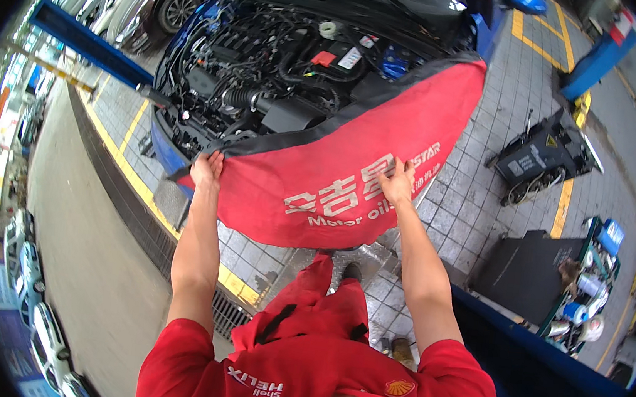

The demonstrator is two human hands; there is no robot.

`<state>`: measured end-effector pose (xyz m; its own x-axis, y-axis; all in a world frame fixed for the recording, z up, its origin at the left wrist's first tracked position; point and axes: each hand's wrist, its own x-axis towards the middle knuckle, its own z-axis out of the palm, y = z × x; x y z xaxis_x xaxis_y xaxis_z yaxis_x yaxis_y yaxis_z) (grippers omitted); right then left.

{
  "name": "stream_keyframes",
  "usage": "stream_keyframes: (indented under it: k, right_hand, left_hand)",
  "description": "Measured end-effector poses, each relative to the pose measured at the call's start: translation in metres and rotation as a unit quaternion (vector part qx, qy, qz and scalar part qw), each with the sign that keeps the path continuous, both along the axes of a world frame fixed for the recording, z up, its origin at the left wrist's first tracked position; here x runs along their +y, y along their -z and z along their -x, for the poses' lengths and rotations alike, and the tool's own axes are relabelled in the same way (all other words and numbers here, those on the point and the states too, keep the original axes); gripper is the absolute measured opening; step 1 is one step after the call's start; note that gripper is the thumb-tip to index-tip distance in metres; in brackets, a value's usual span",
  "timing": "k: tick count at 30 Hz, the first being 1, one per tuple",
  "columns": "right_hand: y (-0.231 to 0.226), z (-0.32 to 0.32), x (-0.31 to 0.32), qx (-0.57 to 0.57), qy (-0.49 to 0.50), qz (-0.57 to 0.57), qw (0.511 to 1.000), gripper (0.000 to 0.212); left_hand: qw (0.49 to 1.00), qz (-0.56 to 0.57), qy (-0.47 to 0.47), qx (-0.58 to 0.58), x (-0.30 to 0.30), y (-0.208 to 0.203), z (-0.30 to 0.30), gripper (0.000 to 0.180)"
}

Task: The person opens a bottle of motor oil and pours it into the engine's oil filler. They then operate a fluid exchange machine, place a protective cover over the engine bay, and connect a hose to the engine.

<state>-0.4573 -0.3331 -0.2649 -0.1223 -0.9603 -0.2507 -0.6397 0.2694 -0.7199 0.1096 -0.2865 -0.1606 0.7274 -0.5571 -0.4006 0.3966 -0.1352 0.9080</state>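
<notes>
A red fender cover (pixel 304 181) with a black border and white lettering hangs over the front of a blue car, below its open engine bay (pixel 285 71). At the cover's left upper corner, my left hand (pixel 207 167) is closed on the black-edged rim. My right hand (pixel 399 182) rests on the red face right of the middle, fingers apart and touching the lettering. Both my forearms reach forward from red short sleeves. The cover's far right end lies up over the car's right front corner. The bumper is mostly hidden behind the cover.
Blue lift posts stand left (pixel 94 43) and right (pixel 600 58). On the right are a black wheeled machine (pixel 543 156) with cables and a cart (pixel 527 271) holding cans and bottles. A floor grate (pixel 228 317) runs near my left side. Parked cars (pixel 47 340) line the left.
</notes>
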Motion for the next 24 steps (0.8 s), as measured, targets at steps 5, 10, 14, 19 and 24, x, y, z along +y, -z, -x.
stream_keyframes:
  k: [5,10,14,19,24]
  right_hand:
    - [0.039,0.064,-0.017,0.081,-0.059,0.051,0.994,0.086]
    - [0.015,0.020,-0.045,0.064,-0.150,-0.018,0.986,0.076]
    - [0.013,0.051,-0.041,0.194,-0.113,-0.014,0.974,0.082]
    - [-0.003,-0.006,-0.083,0.213,-0.141,0.023,0.967,0.082]
    - [-0.014,-0.105,-0.149,0.166,-0.149,0.095,0.970,0.075]
  left_hand:
    - [0.998,0.050,0.029,-0.013,-0.072,0.003,0.032,0.053]
    - [0.903,-0.242,0.120,-0.335,-0.025,0.108,-0.025,0.084]
    - [0.825,-0.208,0.266,-0.453,-0.021,0.124,0.075,0.079]
    - [0.765,-0.185,0.253,-0.562,-0.013,0.152,0.084,0.067]
    - [0.727,-0.208,0.252,-0.604,-0.015,0.161,0.080,0.062]
